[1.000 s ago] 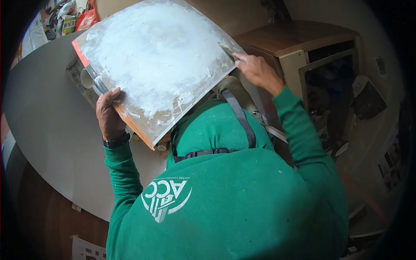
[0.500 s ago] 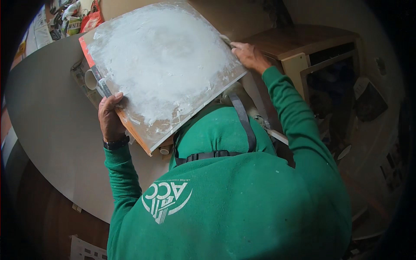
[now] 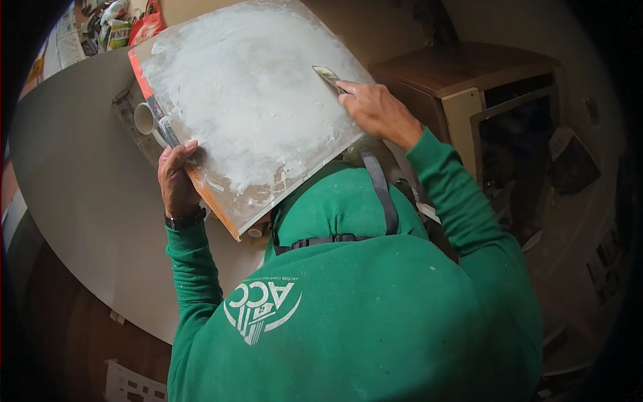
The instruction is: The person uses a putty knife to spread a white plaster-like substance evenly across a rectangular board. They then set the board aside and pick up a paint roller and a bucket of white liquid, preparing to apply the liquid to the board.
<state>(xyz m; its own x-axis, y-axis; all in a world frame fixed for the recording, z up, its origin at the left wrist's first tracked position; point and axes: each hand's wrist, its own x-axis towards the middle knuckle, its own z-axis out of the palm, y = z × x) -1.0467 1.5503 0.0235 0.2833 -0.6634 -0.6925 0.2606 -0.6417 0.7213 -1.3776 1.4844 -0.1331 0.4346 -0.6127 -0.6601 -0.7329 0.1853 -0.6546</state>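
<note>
A square board (image 3: pixel 248 100) coated in rough white paste, with bare grey margins and red and orange strips along its left edge, is tilted above my lap. My left hand (image 3: pixel 177 181) is closed on the board's lower left edge, thumb on top. My right hand (image 3: pixel 375 110) grips a flat putty knife (image 3: pixel 326 76), its blade over the white paste at the right part of the board. A white mug (image 3: pixel 144 118) shows just beyond the left edge, beside my left hand.
A round grey table (image 3: pixel 74 187) fills the left. A wooden cabinet (image 3: pixel 455 67) with a dark framed front stands at the right. Bags (image 3: pixel 144 27) and clutter lie at the top left. A small cylinder (image 3: pixel 254 231) shows under the board's lower corner.
My right hand and the putty knife have moved from the board's right edge inward over the paste. The board and my left hand have shifted slightly right.
</note>
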